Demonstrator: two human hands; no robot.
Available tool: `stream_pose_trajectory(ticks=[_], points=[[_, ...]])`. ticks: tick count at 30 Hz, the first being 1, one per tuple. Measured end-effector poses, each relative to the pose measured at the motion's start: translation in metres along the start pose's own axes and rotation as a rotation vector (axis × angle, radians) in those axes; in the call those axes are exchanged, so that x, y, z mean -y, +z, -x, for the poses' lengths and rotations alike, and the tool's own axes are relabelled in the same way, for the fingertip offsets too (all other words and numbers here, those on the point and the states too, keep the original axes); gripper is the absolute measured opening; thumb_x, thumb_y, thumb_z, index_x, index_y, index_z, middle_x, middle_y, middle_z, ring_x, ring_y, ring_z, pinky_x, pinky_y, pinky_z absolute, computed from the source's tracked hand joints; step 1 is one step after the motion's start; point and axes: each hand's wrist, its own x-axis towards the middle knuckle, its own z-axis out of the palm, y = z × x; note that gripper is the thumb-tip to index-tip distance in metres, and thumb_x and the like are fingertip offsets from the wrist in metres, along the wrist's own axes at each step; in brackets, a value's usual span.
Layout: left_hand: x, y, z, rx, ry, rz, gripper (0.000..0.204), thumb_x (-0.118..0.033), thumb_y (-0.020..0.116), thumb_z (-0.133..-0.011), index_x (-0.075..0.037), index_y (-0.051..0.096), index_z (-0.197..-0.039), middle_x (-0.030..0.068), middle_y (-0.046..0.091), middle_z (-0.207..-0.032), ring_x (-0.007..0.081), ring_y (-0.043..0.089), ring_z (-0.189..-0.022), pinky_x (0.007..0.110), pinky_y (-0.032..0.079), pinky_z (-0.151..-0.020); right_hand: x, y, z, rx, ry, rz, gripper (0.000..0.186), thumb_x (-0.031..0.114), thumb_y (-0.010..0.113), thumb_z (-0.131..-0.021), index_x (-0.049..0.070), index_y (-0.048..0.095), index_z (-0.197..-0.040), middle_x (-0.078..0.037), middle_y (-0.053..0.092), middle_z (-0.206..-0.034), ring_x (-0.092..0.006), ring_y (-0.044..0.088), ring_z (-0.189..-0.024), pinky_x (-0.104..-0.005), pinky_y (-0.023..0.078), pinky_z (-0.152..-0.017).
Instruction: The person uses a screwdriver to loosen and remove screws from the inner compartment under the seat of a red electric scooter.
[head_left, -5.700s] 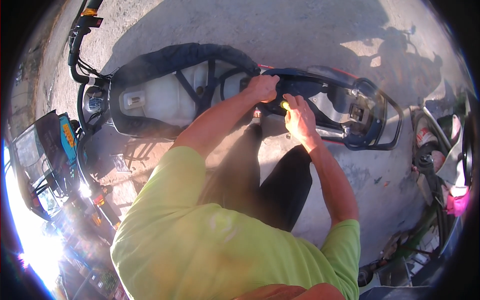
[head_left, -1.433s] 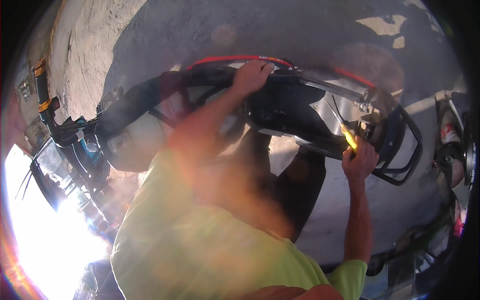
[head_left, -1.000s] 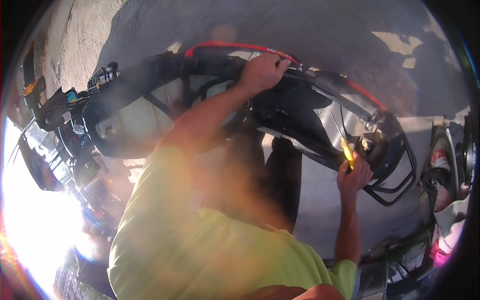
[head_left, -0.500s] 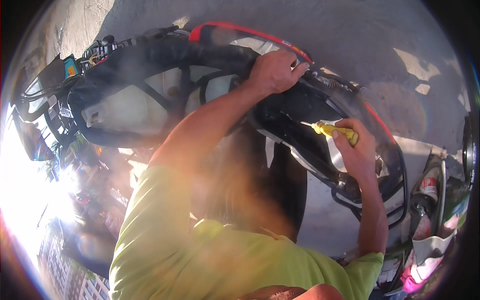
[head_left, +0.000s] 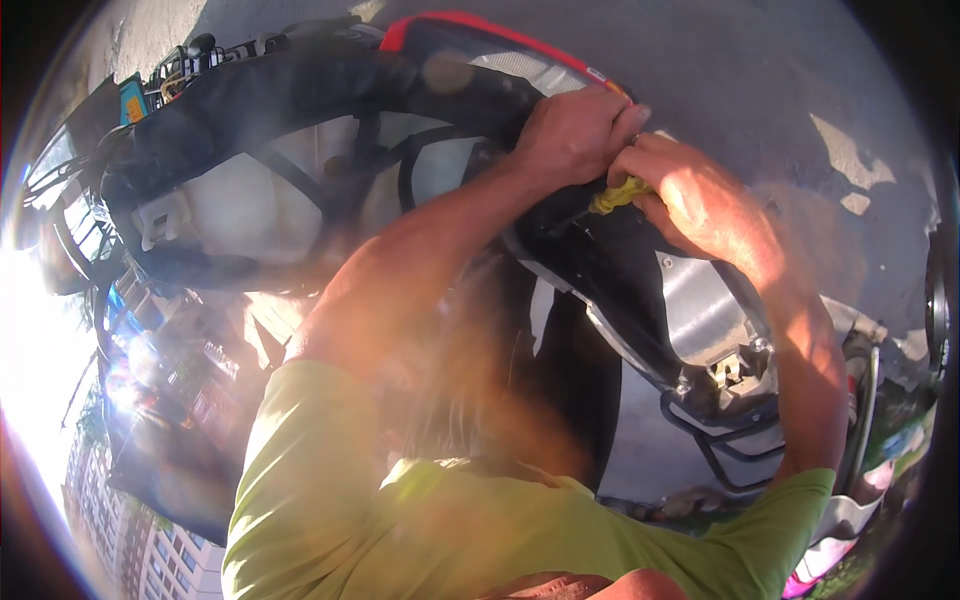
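Observation:
A scooter lies across my view, with an open seat (head_left: 230,210) showing its pale underside and black cover at left. My left hand (head_left: 578,130) is curled on the black body edge beside the red trim (head_left: 500,32). My right hand (head_left: 680,190) grips a yellow-handled screwdriver (head_left: 615,197) close below my left hand, its shaft pointing into the dark rear section (head_left: 555,240); the tip is hard to make out. At the right is a silver metal plate (head_left: 705,305) with a bracket and a black tube rack (head_left: 735,450).
Concrete ground (head_left: 750,100) surrounds the scooter. My legs stand against its near side. Assorted parts (head_left: 865,420) lie at the right. Glare covers the left side, where handlebar cables and a windscreen (head_left: 70,200) show; a building appears at lower left.
My right hand with the screwdriver has moved up and left to just beside my left hand. My left hand keeps its grip, while the scooter appears shifted in view.

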Motion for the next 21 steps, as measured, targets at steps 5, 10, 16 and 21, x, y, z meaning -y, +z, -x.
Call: stream_pose_trajectory(ticks=[5,10,16,21], points=[[0.001,-0.004,0.006,-0.13,0.006,0.193,0.04,-0.043,0.058,-0.109,-0.005,0.07,-0.106,0.0208,0.074,-0.099,0.0454,0.071,-0.096,0.052,0.056,-0.085,0.004,0.003,-0.004,-0.019,-0.026,-0.056,0.019,0.003,0.066,-0.093,0.006,0.068,-0.111,-0.02,0.069,-0.111,-0.0422,0.069,-0.106,-0.0498,0.056,-0.089],[0.008,-0.001,0.013,-0.226,0.111,0.346,0.039,-0.039,0.055,-0.113,-0.003,0.069,-0.117,0.0203,0.071,-0.093,0.041,0.068,-0.086,0.045,0.055,-0.081,0.012,0.005,-0.007,-0.015,-0.026,-0.057,0.021,0.003,0.068,-0.091,0.006,0.068,-0.111,-0.017,0.067,-0.112,-0.0421,0.069,-0.104,-0.0495,0.056,-0.089],[0.004,-0.001,0.015,-0.28,0.131,0.412,0.038,-0.038,0.057,-0.112,-0.003,0.069,-0.12,0.0182,0.073,-0.093,0.0372,0.07,-0.086,0.043,0.056,-0.081,0.004,0.017,-0.004,0.006,-0.048,-0.021,0.023,0.003,0.068,-0.09,0.007,0.069,-0.113,-0.015,0.065,-0.113,-0.0402,0.068,-0.107,-0.0476,0.057,-0.091],[0.008,0.003,0.015,-0.291,0.146,0.341,0.039,-0.039,0.057,-0.112,-0.003,0.071,-0.119,0.0191,0.074,-0.096,0.0387,0.072,-0.09,0.043,0.057,-0.082,-0.006,0.023,-0.003,-0.014,-0.072,-0.043,0.025,0.001,0.065,-0.092,0.007,0.069,-0.115,-0.015,0.066,-0.114,-0.0398,0.068,-0.109,-0.0478,0.056,-0.093]])
